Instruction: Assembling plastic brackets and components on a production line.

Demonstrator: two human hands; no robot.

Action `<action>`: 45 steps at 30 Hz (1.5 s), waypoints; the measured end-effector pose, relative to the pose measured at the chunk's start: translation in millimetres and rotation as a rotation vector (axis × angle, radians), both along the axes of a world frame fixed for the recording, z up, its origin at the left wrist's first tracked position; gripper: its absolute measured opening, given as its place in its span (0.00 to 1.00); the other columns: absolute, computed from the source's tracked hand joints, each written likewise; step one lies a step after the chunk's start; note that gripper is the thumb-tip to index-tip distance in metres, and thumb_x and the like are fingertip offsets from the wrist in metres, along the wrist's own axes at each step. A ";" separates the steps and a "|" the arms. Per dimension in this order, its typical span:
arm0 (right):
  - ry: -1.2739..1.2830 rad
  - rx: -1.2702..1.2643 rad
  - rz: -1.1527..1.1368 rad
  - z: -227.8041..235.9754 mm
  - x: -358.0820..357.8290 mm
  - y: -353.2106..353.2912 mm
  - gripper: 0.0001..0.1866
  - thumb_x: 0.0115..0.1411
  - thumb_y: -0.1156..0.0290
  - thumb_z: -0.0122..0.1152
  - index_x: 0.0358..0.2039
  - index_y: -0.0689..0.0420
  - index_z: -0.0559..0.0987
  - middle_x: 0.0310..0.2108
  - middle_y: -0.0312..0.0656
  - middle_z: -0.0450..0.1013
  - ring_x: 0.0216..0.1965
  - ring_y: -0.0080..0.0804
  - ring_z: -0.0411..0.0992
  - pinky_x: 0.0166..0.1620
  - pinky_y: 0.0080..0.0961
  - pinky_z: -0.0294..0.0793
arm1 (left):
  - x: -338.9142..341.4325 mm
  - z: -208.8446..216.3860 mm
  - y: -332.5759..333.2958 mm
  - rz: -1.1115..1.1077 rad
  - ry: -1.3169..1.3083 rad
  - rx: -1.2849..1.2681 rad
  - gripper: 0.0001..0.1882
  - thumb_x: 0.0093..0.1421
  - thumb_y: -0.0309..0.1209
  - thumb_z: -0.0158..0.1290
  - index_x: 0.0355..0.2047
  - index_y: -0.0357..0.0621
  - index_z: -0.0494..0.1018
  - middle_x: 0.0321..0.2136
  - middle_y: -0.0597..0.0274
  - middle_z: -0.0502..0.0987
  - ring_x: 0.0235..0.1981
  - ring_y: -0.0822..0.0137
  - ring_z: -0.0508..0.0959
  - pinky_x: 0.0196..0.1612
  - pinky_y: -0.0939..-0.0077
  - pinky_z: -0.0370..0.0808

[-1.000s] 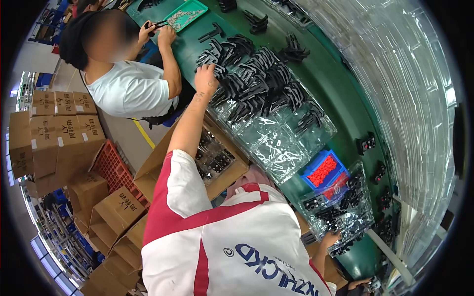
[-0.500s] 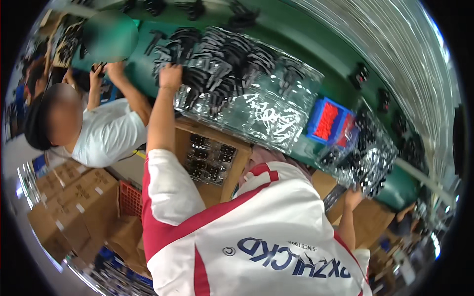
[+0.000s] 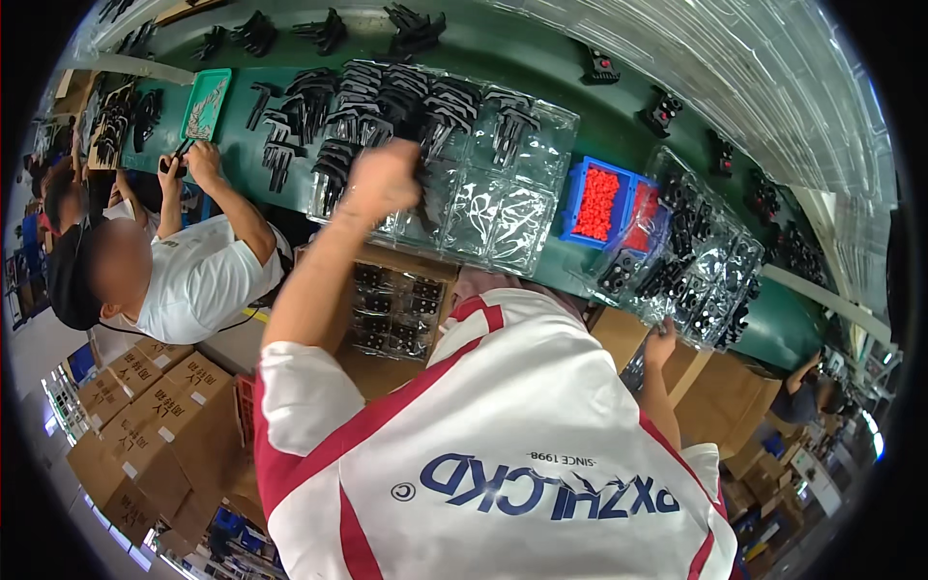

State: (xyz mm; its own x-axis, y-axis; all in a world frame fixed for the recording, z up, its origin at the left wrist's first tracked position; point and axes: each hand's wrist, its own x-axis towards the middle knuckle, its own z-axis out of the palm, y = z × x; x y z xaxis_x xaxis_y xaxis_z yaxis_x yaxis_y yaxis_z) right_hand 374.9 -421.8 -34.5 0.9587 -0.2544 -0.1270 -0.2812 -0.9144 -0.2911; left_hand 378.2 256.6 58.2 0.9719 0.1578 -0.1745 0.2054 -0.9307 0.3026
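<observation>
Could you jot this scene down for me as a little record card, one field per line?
Left hand: blurred, over the left clear tray; whether it grips anything is unclear
Right hand: at the near edge of the right clear tray
Tray contents: black parts in both
Between trays: blue bin with small red pieces
Surface: green worktable
Neighbour: co-worker in white, left, hands near a green tray

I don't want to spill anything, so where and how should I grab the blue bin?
Likely by the left rim of the blue bin, coming from the left: that side faces a bare strip of green table, while a clear tray overlaps its right. Keep it level, since loose red pieces fill the open part.
</observation>
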 end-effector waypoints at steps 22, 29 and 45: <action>0.165 0.193 -0.048 17.9 -34.0 19.4 0.23 0.56 0.78 0.51 0.54 0.66 0.70 0.48 0.52 0.74 0.49 0.42 0.73 0.51 0.28 0.71 | 31.8 -39.8 24.7 0.062 -0.616 -0.080 0.12 0.44 0.22 0.50 0.32 0.43 0.74 0.29 0.56 0.73 0.31 0.54 0.72 0.37 0.64 0.71; 0.371 -0.034 -0.045 51.2 -42.8 42.3 0.24 0.53 0.81 0.50 0.53 0.64 0.72 0.43 0.51 0.76 0.41 0.44 0.75 0.43 0.29 0.73 | 23.4 -92.3 219.8 0.395 -0.113 0.441 0.27 0.46 0.27 0.53 0.50 0.50 0.66 0.45 0.54 0.69 0.41 0.50 0.71 0.39 0.60 0.74; 0.098 0.084 -0.023 60.8 -67.8 26.1 0.19 0.53 0.80 0.51 0.47 0.62 0.76 0.33 0.48 0.76 0.29 0.43 0.73 0.36 0.29 0.72 | 89.7 -148.4 266.4 0.682 0.107 0.132 0.27 0.48 0.28 0.51 0.50 0.66 0.68 0.57 0.59 0.59 0.49 0.46 0.67 0.46 0.56 0.75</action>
State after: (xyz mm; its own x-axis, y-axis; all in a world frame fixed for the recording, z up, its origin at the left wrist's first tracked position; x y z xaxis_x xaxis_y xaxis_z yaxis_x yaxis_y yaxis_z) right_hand 307.1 -395.7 26.2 0.9347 -0.2609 -0.2413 -0.3327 -0.8810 -0.3364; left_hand 467.9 523.0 -90.2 0.6274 0.7523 -0.2009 0.7785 -0.6115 0.1412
